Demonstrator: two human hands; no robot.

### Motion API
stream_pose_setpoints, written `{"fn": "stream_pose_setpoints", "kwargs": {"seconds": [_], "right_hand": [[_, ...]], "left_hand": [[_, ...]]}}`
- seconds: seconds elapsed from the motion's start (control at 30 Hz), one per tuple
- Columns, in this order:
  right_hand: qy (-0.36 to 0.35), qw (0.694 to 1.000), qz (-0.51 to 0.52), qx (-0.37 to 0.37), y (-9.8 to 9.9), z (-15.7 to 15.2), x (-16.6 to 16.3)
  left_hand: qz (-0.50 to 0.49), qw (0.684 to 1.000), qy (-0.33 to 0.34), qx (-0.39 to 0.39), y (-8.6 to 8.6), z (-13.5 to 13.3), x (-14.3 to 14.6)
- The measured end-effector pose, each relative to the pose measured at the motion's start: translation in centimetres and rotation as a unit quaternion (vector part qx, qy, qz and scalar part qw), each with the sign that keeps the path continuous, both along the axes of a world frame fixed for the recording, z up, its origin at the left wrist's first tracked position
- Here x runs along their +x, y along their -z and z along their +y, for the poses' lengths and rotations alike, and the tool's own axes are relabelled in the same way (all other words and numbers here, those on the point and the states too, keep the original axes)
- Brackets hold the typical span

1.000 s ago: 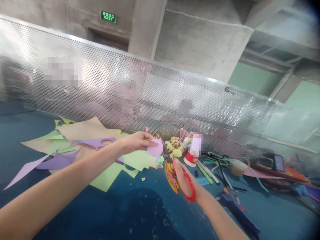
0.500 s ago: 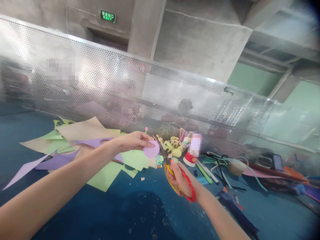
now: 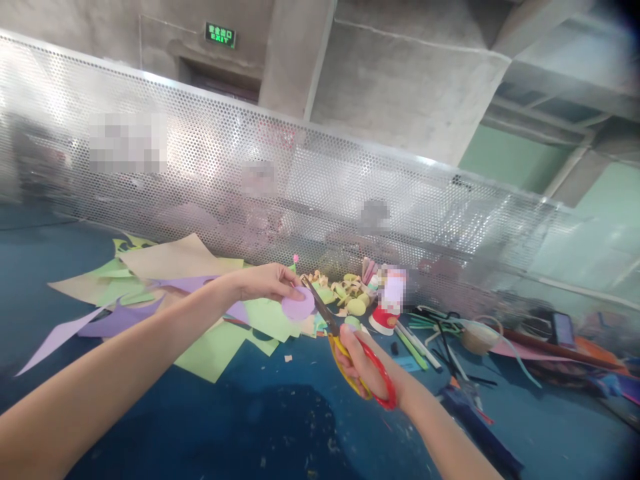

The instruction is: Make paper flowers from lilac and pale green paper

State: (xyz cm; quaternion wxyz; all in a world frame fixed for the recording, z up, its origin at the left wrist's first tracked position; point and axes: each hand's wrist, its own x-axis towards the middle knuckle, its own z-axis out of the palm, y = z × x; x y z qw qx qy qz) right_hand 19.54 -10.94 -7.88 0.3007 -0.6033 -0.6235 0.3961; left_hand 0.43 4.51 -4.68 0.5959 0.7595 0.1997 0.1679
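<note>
Head view: left hand (image 3: 271, 283) pinches purple paper disc (image 3: 297, 306), right hand (image 3: 359, 360) grips red-and-yellow scissors (image 3: 332, 324), blades (image 3: 318, 301) beside disc's right edge. I judge outline nearly round; can't tell what trimming remains.

The left forearm (image 3: 150, 350) slants inward to a pinching left hand (image 3: 270, 281), while the right hand (image 3: 356, 360) (held lower) forms a curled grip.

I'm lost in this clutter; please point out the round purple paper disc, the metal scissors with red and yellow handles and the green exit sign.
Round purple paper disc (image 3: 299, 306): head view, middle of its face.
Metal scissors with red and yellow handles (image 3: 328, 317): head view, the blades.
Green exit sign (image 3: 221, 35): head view, its middle.
</note>
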Motion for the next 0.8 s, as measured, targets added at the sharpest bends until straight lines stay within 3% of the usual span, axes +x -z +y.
{"fn": "stream_pose_setpoints", "kwargs": {"seconds": [0.1, 0.3, 0.57, 0.8], "right_hand": [[0.023, 1.000, -0.011, -0.001, -0.1, -0.1, -0.3], [-0.004, 1.000, 0.004, -0.006, 0.3, 0.0, 0.1], [-0.038, 0.998, -0.049, 0.003, 0.3, 0.0, 0.9], [-0.040, 0.999, -0.031, -0.019, 0.7, 0.1, 1.3]], "left_hand": [[0.004, 1.000, 0.005, 0.010, -0.1, -0.1, -0.2], [0.015, 1.000, 0.016, 0.010, -0.2, -0.1, -0.5], [0.057, 0.998, 0.034, -0.014, -0.2, 0.0, -0.8], [0.077, 0.997, 0.020, 0.015, -0.3, 0.0, -1.0]]}}
